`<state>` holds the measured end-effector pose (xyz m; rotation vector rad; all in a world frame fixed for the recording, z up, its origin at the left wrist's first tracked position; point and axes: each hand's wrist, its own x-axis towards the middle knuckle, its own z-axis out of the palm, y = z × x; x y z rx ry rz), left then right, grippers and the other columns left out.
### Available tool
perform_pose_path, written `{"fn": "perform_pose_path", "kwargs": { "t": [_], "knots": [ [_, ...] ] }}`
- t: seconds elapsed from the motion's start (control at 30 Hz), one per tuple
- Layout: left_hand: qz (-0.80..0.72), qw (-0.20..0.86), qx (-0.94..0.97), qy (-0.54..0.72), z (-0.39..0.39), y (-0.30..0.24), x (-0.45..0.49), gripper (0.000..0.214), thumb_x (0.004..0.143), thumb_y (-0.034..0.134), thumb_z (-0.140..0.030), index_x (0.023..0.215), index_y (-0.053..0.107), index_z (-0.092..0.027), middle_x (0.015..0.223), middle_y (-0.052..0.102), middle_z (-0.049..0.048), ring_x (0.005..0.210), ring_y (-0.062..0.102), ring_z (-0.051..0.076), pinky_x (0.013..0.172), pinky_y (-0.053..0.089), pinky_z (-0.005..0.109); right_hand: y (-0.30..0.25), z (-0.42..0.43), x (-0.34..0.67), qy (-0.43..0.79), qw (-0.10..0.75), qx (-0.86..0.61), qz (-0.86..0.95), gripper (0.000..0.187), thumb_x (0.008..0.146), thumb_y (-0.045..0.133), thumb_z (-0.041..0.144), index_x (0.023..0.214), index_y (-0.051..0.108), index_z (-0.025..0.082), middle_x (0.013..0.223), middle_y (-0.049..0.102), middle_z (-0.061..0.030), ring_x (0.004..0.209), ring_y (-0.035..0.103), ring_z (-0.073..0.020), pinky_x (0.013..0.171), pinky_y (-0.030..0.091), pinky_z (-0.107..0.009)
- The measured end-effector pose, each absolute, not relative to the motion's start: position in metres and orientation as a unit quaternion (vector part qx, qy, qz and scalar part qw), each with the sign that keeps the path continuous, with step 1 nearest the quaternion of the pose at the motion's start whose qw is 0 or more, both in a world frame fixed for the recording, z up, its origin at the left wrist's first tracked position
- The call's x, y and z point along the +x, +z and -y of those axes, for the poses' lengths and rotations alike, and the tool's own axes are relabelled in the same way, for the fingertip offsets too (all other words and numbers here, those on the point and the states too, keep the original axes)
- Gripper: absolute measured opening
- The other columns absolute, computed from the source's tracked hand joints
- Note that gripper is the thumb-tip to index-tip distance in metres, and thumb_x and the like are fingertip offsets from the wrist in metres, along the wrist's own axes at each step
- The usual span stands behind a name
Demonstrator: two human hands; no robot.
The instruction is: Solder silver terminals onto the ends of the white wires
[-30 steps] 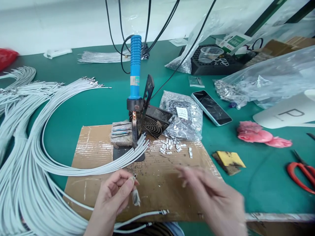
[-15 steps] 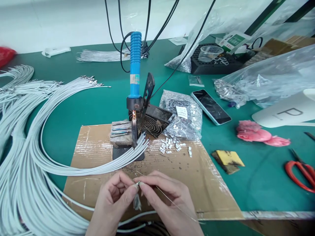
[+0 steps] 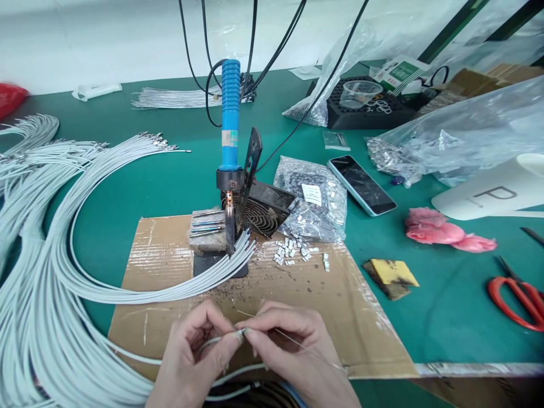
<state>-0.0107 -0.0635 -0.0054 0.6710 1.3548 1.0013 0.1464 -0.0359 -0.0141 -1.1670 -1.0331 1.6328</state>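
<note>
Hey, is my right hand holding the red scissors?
No, the red scissors lie on the green table, while your right hand holds a thin wire.

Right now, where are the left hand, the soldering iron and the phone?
Left hand (image 3: 189, 352): head view, on the middle of the hand, near the thumb's base.
Soldering iron (image 3: 230, 116): head view, on its blue handle.
Phone (image 3: 362, 185): head view, on its dark screen.

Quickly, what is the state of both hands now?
Left hand: closed, pinching a white cable near its tip.
Right hand: closed near that tip, holding a thin wire.
</note>
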Motion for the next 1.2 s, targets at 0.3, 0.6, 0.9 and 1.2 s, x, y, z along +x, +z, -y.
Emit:
{"fn": "perform_pose_path", "kwargs": {
  "t": [0.3, 0.6, 0.9, 1.2],
  "knots": [
    [-0.594, 0.611, 0.332, 0.405, 0.063, -0.004, -0.016, 0.050, 0.075, 0.081, -0.060, 0.064, 0.060, -0.016, 0.060, 0.050, -0.0035, 0.060, 0.038, 0.012, 0.055, 0.028, 0.020, -0.001, 0.023, 0.160, 0.497, 0.351, -0.429, 0.668, 0.020, 0.086, 0.068, 0.011, 0.076, 0.084, 0.018, 0.059, 0.067, -0.0017, 0.056, 0.057, -0.0133, 0.054, 0.044, -0.023],
    [-0.648, 0.533, 0.357, 0.411, 0.065, 0.000, -0.004, 0.030, 0.075, 0.081, -0.036, 0.063, 0.061, -0.018, 0.057, 0.052, -0.0041, 0.056, 0.042, 0.011, 0.052, 0.033, 0.019, 0.004, 0.026, 0.163, 0.456, 0.312, -0.445, 0.705, 0.022, 0.089, 0.065, 0.014, 0.072, 0.077, 0.019, 0.059, 0.062, 0.0015, 0.057, 0.056, -0.0121, 0.054, 0.041, -0.023],
    [-0.598, 0.607, 0.230, 0.470, 0.058, 0.005, 0.007, 0.055, 0.072, 0.081, -0.066, 0.070, 0.055, -0.018, 0.051, 0.044, -0.0099, 0.047, 0.021, 0.004, 0.045, 0.017, 0.017, -0.036, 0.051, 0.115, 0.414, 0.556, -0.501, 0.518, 0.019, 0.088, 0.068, 0.012, 0.072, 0.074, 0.019, 0.055, 0.059, 0.0021, 0.046, 0.048, -0.0118, 0.044, 0.040, -0.023],
    [-0.595, 0.586, 0.206, 0.511, 0.052, -0.001, -0.004, 0.039, 0.064, 0.094, -0.048, 0.070, 0.074, -0.016, 0.059, 0.065, -0.0010, 0.055, 0.047, 0.008, 0.053, 0.037, 0.015, -0.025, 0.036, 0.138, 0.342, 0.517, -0.387, 0.682, 0.042, 0.083, 0.066, -0.007, 0.106, 0.078, 0.027, 0.076, 0.075, -0.0040, 0.063, 0.062, -0.0177, 0.059, 0.051, -0.030]
  ]
}}
